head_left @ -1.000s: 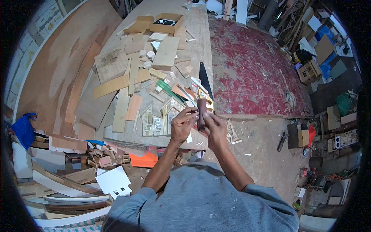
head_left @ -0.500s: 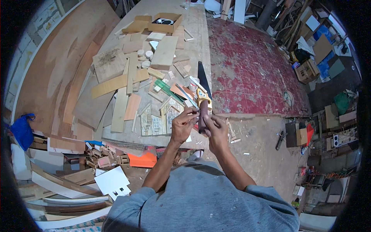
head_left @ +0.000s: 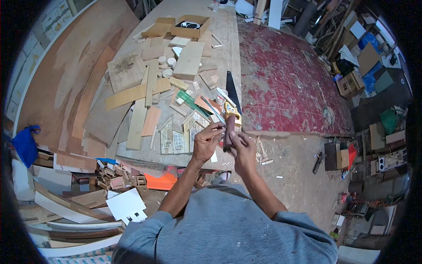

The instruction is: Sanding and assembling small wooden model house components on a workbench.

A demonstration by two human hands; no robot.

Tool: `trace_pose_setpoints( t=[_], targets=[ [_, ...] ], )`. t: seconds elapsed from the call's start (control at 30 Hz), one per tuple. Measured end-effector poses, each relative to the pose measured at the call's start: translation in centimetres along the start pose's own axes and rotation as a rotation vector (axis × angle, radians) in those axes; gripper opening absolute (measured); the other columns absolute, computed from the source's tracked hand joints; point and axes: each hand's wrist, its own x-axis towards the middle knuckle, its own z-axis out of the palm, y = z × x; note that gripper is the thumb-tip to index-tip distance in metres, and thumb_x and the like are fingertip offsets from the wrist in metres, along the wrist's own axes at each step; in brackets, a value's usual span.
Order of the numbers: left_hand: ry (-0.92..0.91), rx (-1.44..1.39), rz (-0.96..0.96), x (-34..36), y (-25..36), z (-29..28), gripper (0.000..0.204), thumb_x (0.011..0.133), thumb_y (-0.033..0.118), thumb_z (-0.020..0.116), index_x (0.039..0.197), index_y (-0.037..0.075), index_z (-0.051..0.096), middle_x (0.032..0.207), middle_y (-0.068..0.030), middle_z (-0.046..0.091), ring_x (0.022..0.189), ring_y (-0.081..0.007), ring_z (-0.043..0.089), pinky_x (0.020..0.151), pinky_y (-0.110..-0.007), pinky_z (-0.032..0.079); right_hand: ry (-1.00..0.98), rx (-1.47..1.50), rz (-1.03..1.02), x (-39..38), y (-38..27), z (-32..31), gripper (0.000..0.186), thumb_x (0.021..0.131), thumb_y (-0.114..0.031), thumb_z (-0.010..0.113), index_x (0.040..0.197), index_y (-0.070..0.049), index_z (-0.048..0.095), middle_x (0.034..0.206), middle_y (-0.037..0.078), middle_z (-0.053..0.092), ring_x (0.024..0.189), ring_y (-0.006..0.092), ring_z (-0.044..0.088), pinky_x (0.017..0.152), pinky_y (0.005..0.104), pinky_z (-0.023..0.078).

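In front of my body, near the table's front right corner, my right hand (head_left: 241,143) is closed on a dark brown rolled sheet (head_left: 230,126) that looks like sandpaper. Close against its left side is my left hand (head_left: 209,140), fingertips pinched; whatever is between them is too small to make out. Just beyond the roll lies a handsaw, its yellow handle (head_left: 231,110) toward me and its black blade (head_left: 232,88) pointing away. Flat wooden house shapes with printed windows (head_left: 178,137) rest on the table left of my hands.
Wood offcuts and boards (head_left: 188,60) crowd the worktable (head_left: 222,33), with an open cardboard box (head_left: 204,25) at its far end. An orange piece (head_left: 161,181) and scrap wood lie below its front edge. Right of the table is a worn red floor (head_left: 285,79).
My right hand has shifted slightly left and its fingers have moved a little along the brown roll. The left hand stays almost in place, still pinched beside it.
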Motion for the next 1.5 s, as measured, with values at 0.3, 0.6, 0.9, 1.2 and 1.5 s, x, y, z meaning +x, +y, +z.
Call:
trace_pose_setpoints(
  t=[0.3, 0.6, 0.9, 1.2, 1.5],
  targets=[
    [-0.001, 0.045, 0.074, -0.3, -0.7, 0.3, 0.025, 0.088, -0.006, 0.064, 0.111, -0.002, 0.071, 0.121, -0.0142, 0.065, 0.112, -0.0198, 0.061, 0.093, -0.029, 0.051, 0.034, 0.077, 0.024, 1.3, 0.4, 0.2, 0.032, 0.091, -0.023, 0.071, 0.103, 0.006, 0.067, 0.085, 0.008, 0.065, 0.072, 0.0099, 0.057, 0.063, 0.0239, 0.046],
    [0.015, 0.016, 0.019, -0.3, 0.0, 0.9, 0.025, 0.087, -0.006, 0.064, 0.111, -0.002, 0.071, 0.122, -0.0147, 0.064, 0.113, -0.0207, 0.061, 0.094, -0.029, 0.050, -0.026, 0.083, -0.031, 2.8, 0.4, -0.7, 0.029, 0.091, -0.016, 0.070, 0.110, 0.005, 0.062, 0.089, 0.009, 0.065, 0.075, 0.0142, 0.066, 0.060, 0.0233, 0.053],
    [0.023, 0.038, 0.029, -0.1, -0.9, 0.2, 0.024, 0.088, -0.007, 0.062, 0.110, -0.005, 0.070, 0.121, -0.0145, 0.065, 0.114, -0.0213, 0.060, 0.097, -0.030, 0.048, -0.020, 0.113, -0.061, 1.9, 0.0, 0.3, 0.030, 0.088, -0.022, 0.074, 0.103, 0.003, 0.068, 0.084, 0.005, 0.065, 0.071, 0.0091, 0.059, 0.060, 0.0228, 0.046],
    [0.007, 0.090, 0.063, -0.1, -2.0, -1.7, 0.023, 0.089, -0.006, 0.062, 0.110, -0.004, 0.070, 0.123, -0.0169, 0.064, 0.112, -0.0207, 0.062, 0.092, -0.028, 0.051, -0.002, -0.019, 0.056, -0.2, 0.4, 0.9, 0.030, 0.090, -0.021, 0.071, 0.107, 0.003, 0.065, 0.089, 0.007, 0.066, 0.075, 0.0122, 0.062, 0.065, 0.0254, 0.052],
    [0.102, -0.098, -0.040, -0.6, -0.7, -0.7, 0.023, 0.088, -0.006, 0.062, 0.110, -0.004, 0.069, 0.122, -0.0155, 0.064, 0.114, -0.0186, 0.059, 0.097, -0.030, 0.048, -0.044, 0.221, 0.033, 4.3, 1.2, 1.2, 0.024, 0.092, -0.019, 0.069, 0.102, 0.002, 0.066, 0.089, 0.005, 0.064, 0.074, 0.0096, 0.059, 0.062, 0.0231, 0.049]
  ],
)
